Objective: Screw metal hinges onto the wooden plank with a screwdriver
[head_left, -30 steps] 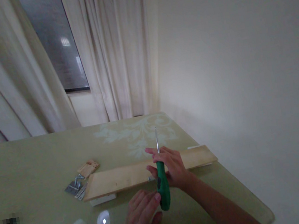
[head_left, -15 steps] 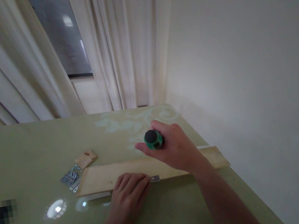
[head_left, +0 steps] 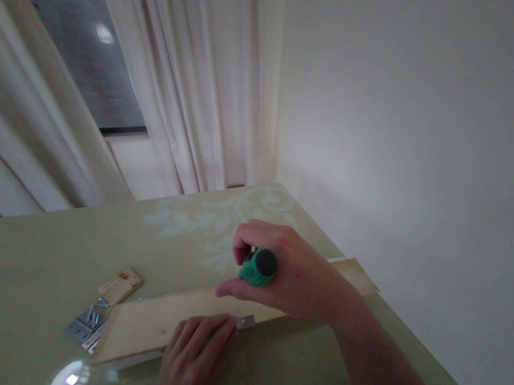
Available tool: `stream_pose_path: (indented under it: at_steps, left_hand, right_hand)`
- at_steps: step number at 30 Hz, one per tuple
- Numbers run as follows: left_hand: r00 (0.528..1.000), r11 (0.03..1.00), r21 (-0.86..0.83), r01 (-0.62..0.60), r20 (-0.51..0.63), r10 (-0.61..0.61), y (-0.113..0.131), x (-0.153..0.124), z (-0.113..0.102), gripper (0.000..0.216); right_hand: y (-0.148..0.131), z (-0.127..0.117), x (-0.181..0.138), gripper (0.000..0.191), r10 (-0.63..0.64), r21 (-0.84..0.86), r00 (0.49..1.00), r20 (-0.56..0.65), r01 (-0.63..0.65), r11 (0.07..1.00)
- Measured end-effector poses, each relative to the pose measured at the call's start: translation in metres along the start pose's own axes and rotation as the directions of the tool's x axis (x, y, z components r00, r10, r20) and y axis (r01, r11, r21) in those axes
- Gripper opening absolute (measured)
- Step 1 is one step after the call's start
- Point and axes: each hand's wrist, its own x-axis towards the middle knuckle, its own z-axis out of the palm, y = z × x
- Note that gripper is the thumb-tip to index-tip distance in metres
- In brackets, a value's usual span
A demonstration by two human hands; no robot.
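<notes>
Right hand is clamped round the screwdriver, seen butt-on, above the board on the table. Left hand lies over its near edge, fingertips at the plate, presumably steadying it (thumb hidden; cannot tell whether it pinches).

Inscriptions: no legible text, label, brand, number or sign. Green screwdriver handle: no readable lettering. Small metal plate on board: none readable. Small wooden piece: surface marks indistinct.
</notes>
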Motion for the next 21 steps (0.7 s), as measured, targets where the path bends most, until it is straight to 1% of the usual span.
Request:
stream_pose_path:
  at_steps: [2, 4, 7, 9, 10, 12, 14, 16, 18, 21]
  left_hand:
    - [1.000, 1.000, 0.003, 0.013, -0.004, -0.013, -0.001, 0.000, 0.001, 0.024]
    - [1.000, 1.000, -0.003, 0.014, -0.012, -0.014, -0.002, 0.000, 0.003, 0.023]
    - [1.000, 1.000, -0.015, -0.002, -0.016, 0.001, -0.003, 0.000, 0.005, 0.021]
    - [1.000, 1.000, -0.028, -0.001, -0.003, 0.001, -0.002, 0.000, 0.005, 0.020]
    - [1.000, 0.999, -0.035, 0.006, 0.006, -0.006, -0.002, 0.001, 0.005, 0.019]
    - [1.000, 0.999, -0.045, 0.018, 0.018, -0.017, -0.001, 0.002, 0.004, 0.018]
    - [1.000, 0.999, -0.045, 0.026, 0.014, -0.025, 0.000, 0.004, 0.003, 0.016]
    - [1.000, 0.999, -0.044, 0.028, 0.013, -0.027, 0.001, 0.005, 0.002, 0.017]
    - [0.999, 0.999, -0.043, 0.030, 0.014, -0.030, 0.001, 0.006, 0.002, 0.017]
    - [1.000, 0.999, -0.042, 0.007, 0.013, -0.007, -0.001, 0.007, 0.001, 0.016]
  right_hand:
    - [0.000, 0.001, -0.002, 0.044, 0.017, 0.016, 1.000, -0.002, -0.017, 1.000]
    - [-0.002, 0.001, -0.005, 0.056, 0.043, 0.033, 0.999, -0.033, -0.042, 0.999]
    - [-0.008, 0.001, -0.008, 0.080, 0.062, 0.093, 0.988, -0.145, -0.048, 0.994]
    - [-0.012, 0.001, -0.009, 0.086, 0.055, 0.139, 0.975, -0.216, -0.025, 0.990]
    - [-0.013, 0.002, -0.010, 0.083, 0.045, 0.148, 0.970, -0.239, -0.010, 0.989]
    - [-0.015, 0.004, -0.010, 0.070, 0.007, 0.119, 0.967, -0.253, 0.024, 0.993]
    - [-0.016, 0.007, -0.010, 0.058, -0.051, 0.044, 0.967, -0.248, 0.064, 0.997]
    - [-0.015, 0.011, -0.010, 0.051, -0.094, -0.031, 0.965, -0.243, 0.089, 0.996]
    - [-0.015, 0.014, -0.010, 0.047, -0.096, -0.068, 0.967, -0.237, 0.083, 0.994]
    - [-0.013, 0.017, -0.011, 0.041, -0.064, -0.077, 0.973, -0.221, 0.048, 0.996]
